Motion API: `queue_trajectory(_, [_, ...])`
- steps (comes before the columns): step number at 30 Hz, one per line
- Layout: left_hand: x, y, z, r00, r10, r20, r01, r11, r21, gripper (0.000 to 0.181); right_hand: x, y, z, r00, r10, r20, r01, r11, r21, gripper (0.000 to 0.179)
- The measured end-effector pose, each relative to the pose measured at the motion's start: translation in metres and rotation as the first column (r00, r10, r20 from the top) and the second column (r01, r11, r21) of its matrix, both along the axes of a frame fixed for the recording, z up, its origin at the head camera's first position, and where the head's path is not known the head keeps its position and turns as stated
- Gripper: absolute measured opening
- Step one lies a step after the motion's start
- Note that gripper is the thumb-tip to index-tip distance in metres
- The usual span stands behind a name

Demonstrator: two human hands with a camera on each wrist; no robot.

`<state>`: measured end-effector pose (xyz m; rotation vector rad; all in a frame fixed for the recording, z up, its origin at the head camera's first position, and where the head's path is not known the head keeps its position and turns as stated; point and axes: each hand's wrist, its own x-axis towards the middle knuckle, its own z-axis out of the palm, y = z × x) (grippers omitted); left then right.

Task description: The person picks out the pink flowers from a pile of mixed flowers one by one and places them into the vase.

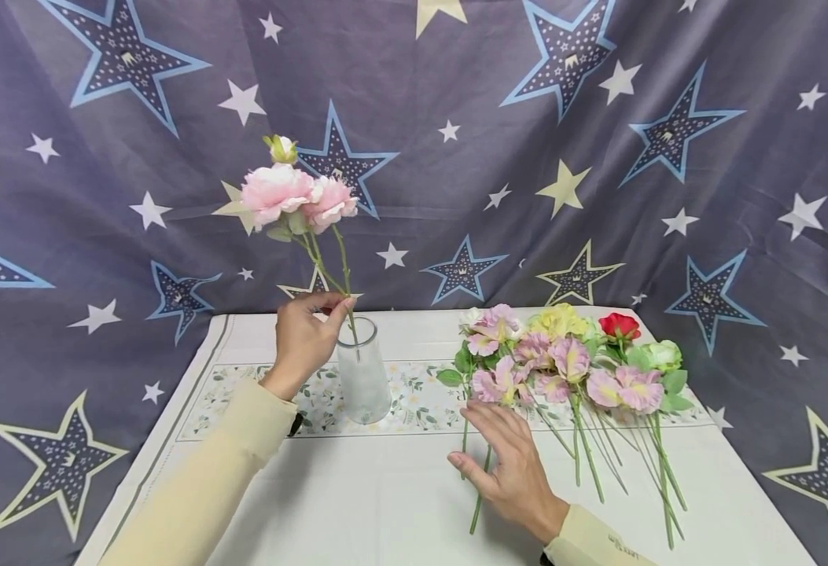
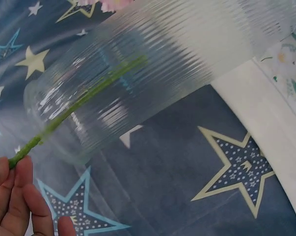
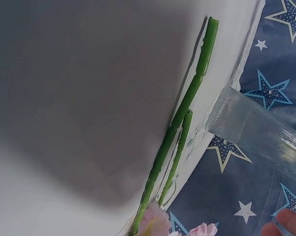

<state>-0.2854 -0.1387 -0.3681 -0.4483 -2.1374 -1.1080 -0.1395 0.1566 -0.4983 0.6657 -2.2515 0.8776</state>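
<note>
In the head view my left hand (image 1: 309, 338) pinches the green stem of a pink peony spray (image 1: 279, 192), which carries two blooms and a bud. The stem's lower end hangs inside the mouth of a ribbed clear glass vase (image 1: 366, 381). The left wrist view shows the stem (image 2: 89, 96) through the glass, with thumb and fingers (image 2: 24, 172) gripping it just outside the rim. My right hand (image 1: 509, 468), fingers extended and holding nothing, hovers by the stems (image 1: 480, 495) at the left of a flower pile. Those stems also cross the right wrist view.
On the right of the white-covered table (image 1: 385, 503) lie lilac flowers (image 1: 569, 358), yellow blooms (image 1: 558, 321), a red rose (image 1: 619, 325) and a pale green flower (image 1: 663, 355). A leaf-patterned band (image 1: 421, 401) runs under the vase. A star-print curtain (image 1: 414, 157) hangs behind.
</note>
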Motion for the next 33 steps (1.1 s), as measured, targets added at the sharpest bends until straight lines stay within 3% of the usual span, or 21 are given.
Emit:
queue_trajectory(9, [0.004,0.0,-0.012,0.998,0.024,0.061,-0.018,0.995,-0.097,0.014,0.001,0.0,-0.002,1.0,-0.001,-0.004,0.001,1.0,0.003,0.056])
queue_trajectory(15, [0.006,0.002,-0.018,0.997,0.052,0.062,-0.045,0.993,-0.108,0.013,0.001,0.0,-0.003,1.0,-0.001,-0.002,0.001,1.0,0.0,0.056])
queue_trajectory(21, [0.007,0.004,-0.021,0.993,0.08,0.083,-0.064,0.981,-0.181,0.014,0.002,-0.001,-0.003,1.0,-0.003,0.0,0.003,1.0,-0.003,0.056])
queue_trajectory(29, [0.02,0.001,-0.023,0.968,0.204,0.145,-0.149,0.936,-0.32,0.051,0.002,-0.001,-0.004,1.0,-0.008,0.006,0.008,1.0,-0.005,0.056])
queue_trajectory(33, [0.027,0.0,-0.025,0.965,0.221,0.14,-0.169,0.935,-0.312,0.054,0.003,-0.001,-0.004,1.0,-0.008,0.013,0.008,1.0,-0.006,0.056])
